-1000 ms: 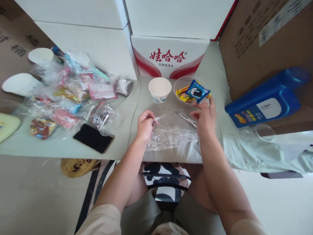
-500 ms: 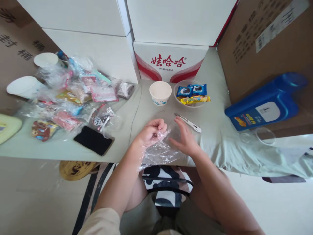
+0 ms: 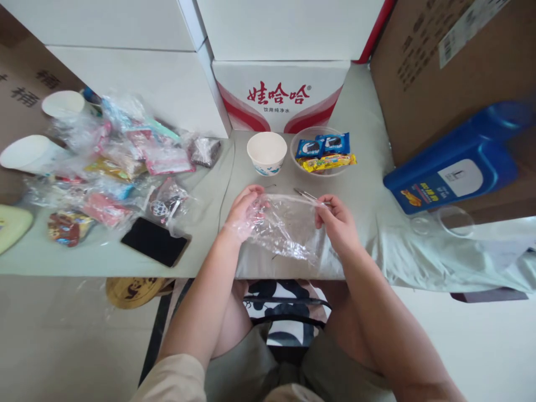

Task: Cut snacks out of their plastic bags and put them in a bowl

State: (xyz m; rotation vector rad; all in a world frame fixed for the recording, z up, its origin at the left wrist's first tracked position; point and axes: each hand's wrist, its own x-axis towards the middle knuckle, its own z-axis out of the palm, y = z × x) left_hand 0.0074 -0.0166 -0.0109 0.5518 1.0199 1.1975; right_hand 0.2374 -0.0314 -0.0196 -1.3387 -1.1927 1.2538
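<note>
A clear plastic bag (image 3: 287, 229) is stretched between my two hands above the table's front edge. My left hand (image 3: 245, 212) is closed on its left end, with film over the fingers. At the other end, my right hand (image 3: 337, 223) pinches the bag's upper right corner. A slim metal-tipped tool (image 3: 307, 195) lies just behind, its handle partly hidden by my right hand. Behind the bag stand a white paper cup (image 3: 267, 153) and a clear round bowl (image 3: 299, 167) holding blue packets (image 3: 335, 143) and a yellow packet (image 3: 329, 163).
Clear-wrapped packets (image 3: 109, 209) are heaped at the left, beside two paper cups (image 3: 33, 154) and a black phone (image 3: 156, 241). A blue bottle (image 3: 460, 162) leans by a cardboard box (image 3: 419, 111) at the right. White boxes (image 3: 280, 33) line the back.
My right hand, open and apart from the bag before, has taken hold of its right corner. The bag is now spread out between both hands. The view has shifted slightly.
</note>
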